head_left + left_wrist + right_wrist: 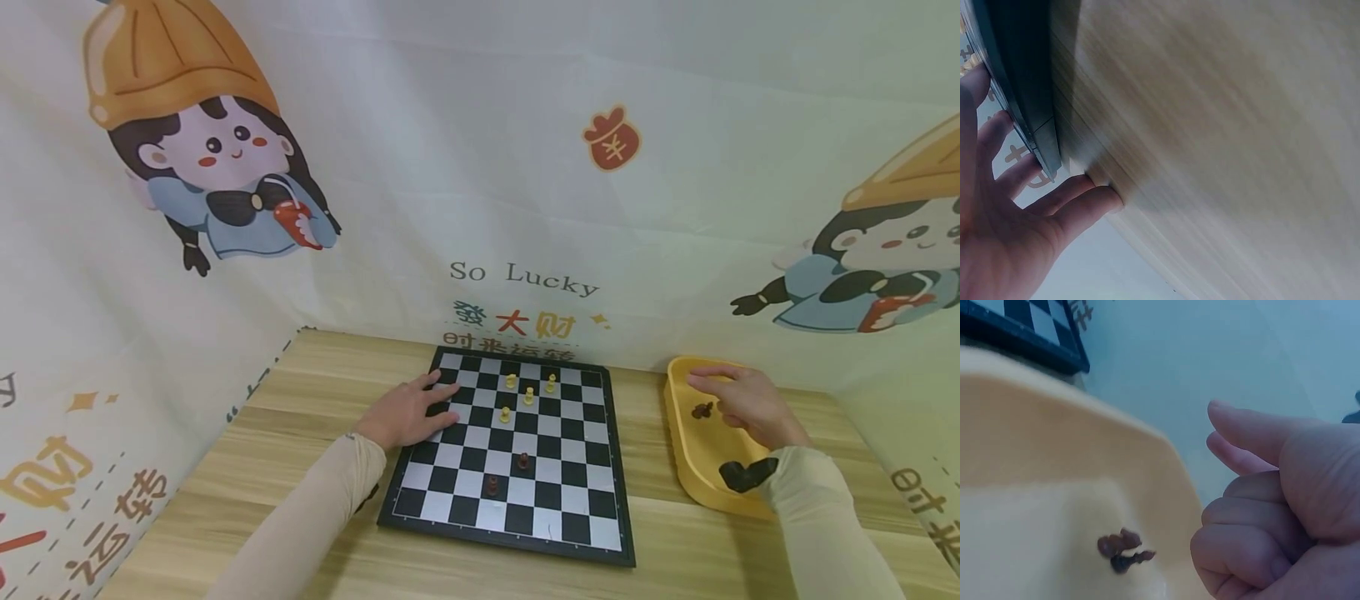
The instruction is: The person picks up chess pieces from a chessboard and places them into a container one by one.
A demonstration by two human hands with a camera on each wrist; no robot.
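Note:
A black-framed chessboard (553,494) lies on the wooden table. Several yellow pieces (529,396) stand toward its far side, and two dark brown pieces (492,485) stand nearer. My left hand (408,412) rests on the board's left edge with fingers spread; in the left wrist view, some fingertips (1110,199) reach past the frame's corner. Over the yellow tray (678,450) hovers my right hand (753,404). Its thumb and index finger stretch out with a gap between them, while the other fingers curl inward. Two small brown pieces (1119,542) lie in the tray, apart from this hand.
Behind the table hangs a printed white cloth (465,192), close to the far edges of board and tray. It also runs along the left and right sides. Bare wood (645,467) separates the board from the tray.

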